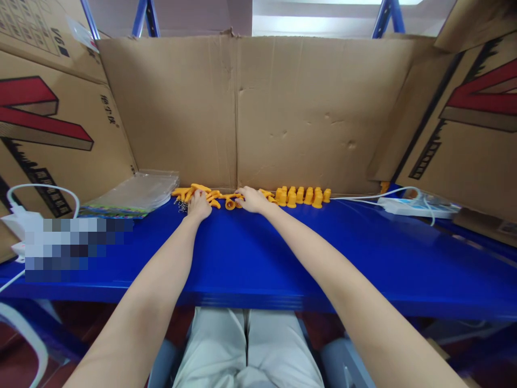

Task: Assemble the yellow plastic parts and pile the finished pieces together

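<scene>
At the back of the blue table, my left hand point(197, 206) reaches into a pile of orange plastic parts point(182, 193) with branching, handle-like shapes. Its fingers are curled down on one of them, and the fingertips are partly hidden. Small dark metal springs or hooks point(182, 205) lie just left of this hand. My right hand point(253, 200) is bent over more orange pieces, its fingertips at an orange part with a round cup-like end point(230, 204). Right of it, several orange cup-shaped pieces point(301, 196) stand in rows.
A tall cardboard panel point(283, 108) closes off the back, with printed cardboard boxes point(48, 118) at the left side. Clear plastic bags point(139, 188) lie at back left. A white power strip point(418, 208) with cables sits at the right. The blue tabletop point(238, 253) ends before my lap.
</scene>
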`<state>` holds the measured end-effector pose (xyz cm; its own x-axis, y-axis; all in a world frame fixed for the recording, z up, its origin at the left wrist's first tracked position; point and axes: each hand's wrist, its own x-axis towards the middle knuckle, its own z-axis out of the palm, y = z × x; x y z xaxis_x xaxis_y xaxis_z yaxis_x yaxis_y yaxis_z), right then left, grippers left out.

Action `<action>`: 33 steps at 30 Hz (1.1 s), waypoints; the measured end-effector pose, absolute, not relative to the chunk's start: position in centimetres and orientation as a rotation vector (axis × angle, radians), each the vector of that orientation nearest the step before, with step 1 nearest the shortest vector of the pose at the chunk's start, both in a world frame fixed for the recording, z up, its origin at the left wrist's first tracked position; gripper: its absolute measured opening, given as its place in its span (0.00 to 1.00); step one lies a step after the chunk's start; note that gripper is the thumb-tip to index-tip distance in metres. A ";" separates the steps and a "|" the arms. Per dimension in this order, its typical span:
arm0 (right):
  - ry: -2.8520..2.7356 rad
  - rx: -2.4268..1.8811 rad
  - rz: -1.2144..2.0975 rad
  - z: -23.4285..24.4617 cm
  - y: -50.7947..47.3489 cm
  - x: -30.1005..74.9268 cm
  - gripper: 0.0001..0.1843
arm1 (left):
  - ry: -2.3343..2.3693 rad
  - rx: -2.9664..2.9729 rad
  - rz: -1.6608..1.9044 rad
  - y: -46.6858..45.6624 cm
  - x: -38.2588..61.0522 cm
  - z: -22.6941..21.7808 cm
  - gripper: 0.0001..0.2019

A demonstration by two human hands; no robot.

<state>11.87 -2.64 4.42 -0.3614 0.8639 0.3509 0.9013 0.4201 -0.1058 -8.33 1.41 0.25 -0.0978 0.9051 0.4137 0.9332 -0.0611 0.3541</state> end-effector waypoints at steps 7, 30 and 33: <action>-2.465 -1.648 -0.118 2.7 -1.8 7.4 0.24 | -2.174 -2.130 -0.785 1.6 -8.6 0.0 0.29; -2.292 -1.555 -0.597 5.1 -4.5 11.9 0.21 | -2.069 -2.156 -0.821 0.2 -7.0 1.3 0.31; -2.286 -1.474 -0.685 5.3 -5.6 13.6 0.25 | -1.795 -2.282 -0.885 -1.2 -5.5 2.5 0.33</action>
<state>13.58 -5.59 5.33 -0.4071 0.7515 0.5191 0.9132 0.3473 0.2135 -5.49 -1.18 2.49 0.1329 0.8559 0.4998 0.9178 -0.2967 0.2639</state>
